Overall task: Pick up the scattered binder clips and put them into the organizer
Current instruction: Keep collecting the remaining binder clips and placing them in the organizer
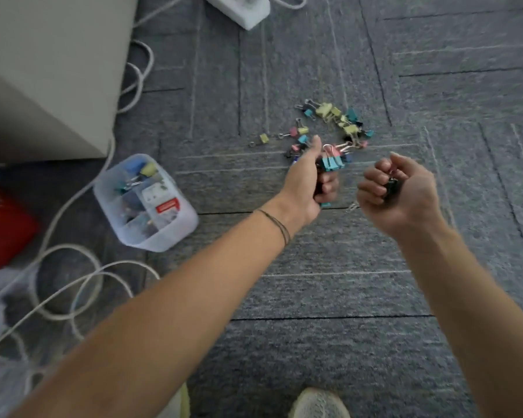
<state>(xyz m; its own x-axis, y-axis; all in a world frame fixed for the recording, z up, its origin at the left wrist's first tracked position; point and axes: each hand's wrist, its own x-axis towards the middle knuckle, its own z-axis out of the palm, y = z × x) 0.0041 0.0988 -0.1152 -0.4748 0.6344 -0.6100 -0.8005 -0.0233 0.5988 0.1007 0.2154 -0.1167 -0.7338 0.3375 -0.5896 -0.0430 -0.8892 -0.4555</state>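
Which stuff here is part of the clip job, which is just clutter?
Job:
- scattered binder clips on the carpet
- clear organizer, some clips already inside
- left hand, gripping a bunch of clips
- right hand, curled round a dark clip

Clutter:
- white cables
- power strip
- red object
- cabinet

arms: both were bare to past the elbow, no sleeves showed | left wrist (277, 226): wore thin dark cord bracelets, looped more than once | foot: pale yellowish knit shoe (319, 403) showed at bottom edge
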